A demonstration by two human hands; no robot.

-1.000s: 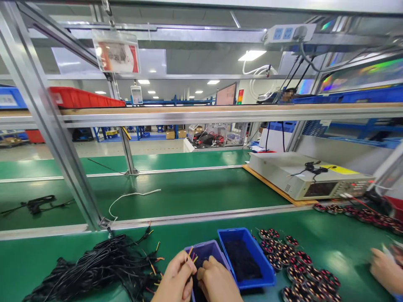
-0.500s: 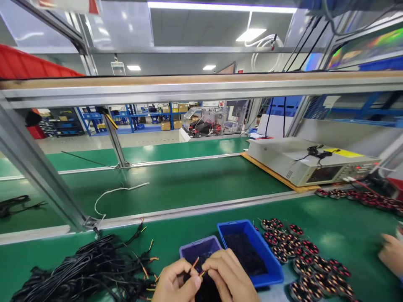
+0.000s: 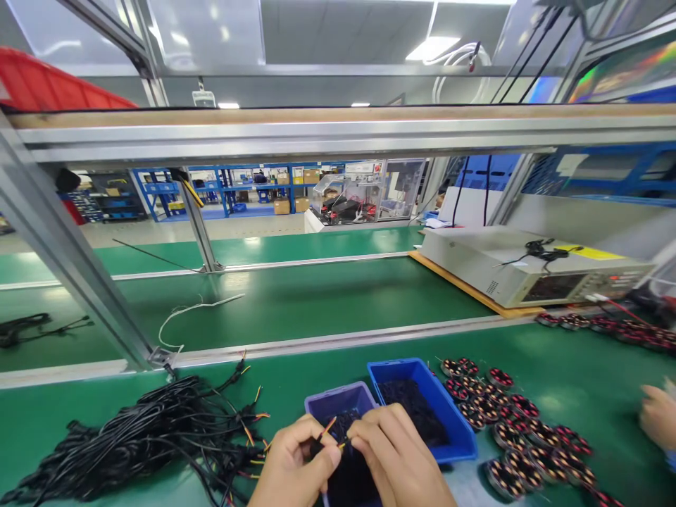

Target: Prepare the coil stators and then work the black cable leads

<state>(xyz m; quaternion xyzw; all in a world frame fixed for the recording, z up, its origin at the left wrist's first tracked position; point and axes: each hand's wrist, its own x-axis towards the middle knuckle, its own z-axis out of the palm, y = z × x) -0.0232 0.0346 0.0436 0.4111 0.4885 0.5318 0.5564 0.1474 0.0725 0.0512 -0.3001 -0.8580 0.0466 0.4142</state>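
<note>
Low in the middle of the view, my left hand (image 3: 301,461) pinches a black cable (image 3: 317,448) whose thin coloured wire ends, orange and yellow, stick up past the fingertips. Close against it, my right hand (image 3: 398,458) has its thumb and fingers pressed together at one of these wire ends; any small part in the pinch is hidden. Both hands are above a purple bin (image 3: 338,399) with small dark pieces in it. Just behind my right hand stands a blue bin (image 3: 457,429), also holding dark pieces. A heap of black cables (image 3: 142,429) lies left of my hands.
Several wound motor stators (image 3: 507,415) are spread on the green table at right. Behind them a grey bench instrument (image 3: 528,264) sits on a wooden board. A metal post (image 3: 79,267) and a shelf beam (image 3: 317,137) frame the bench. Another person's hand (image 3: 658,415) shows at the right edge.
The camera view has tilted and shifted slightly. My hands keep the same pinch at the wire ends, with the right hand shifted a little over the bins.
</note>
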